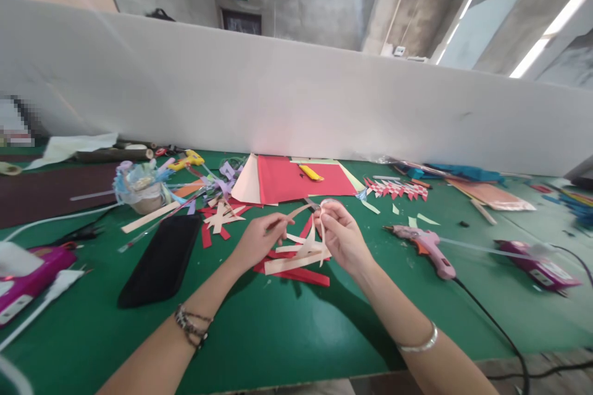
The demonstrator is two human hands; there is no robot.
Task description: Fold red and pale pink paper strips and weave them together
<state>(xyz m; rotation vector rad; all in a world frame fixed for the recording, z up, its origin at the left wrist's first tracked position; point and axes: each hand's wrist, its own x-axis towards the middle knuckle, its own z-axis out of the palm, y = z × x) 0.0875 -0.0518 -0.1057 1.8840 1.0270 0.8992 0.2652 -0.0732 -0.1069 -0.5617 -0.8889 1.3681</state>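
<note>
Above a small pile of paper strips, my left hand (262, 237) pinches one end of a cream paper strip (300, 210), which runs up toward the other hand. My right hand (343, 236) is closed on a pale paper strip (323, 236) that is looped at the top, its ends hanging below the fingers. A grey tip of something shows between the hands, too small to name. Underneath lie several cream strips (290, 264) and red strips (306, 278). Left of my hands, more cream strips (222, 217) cross over red pieces.
Red paper sheets (282, 182) with a yellow utility knife (311, 173) lie behind my hands. At right are a pink glue gun (428, 247) and a purple power strip (537, 265). A black phone-like slab (160, 262) and a blue-wrapped cup (141, 188) stand left. A white partition (296, 92) borders the back.
</note>
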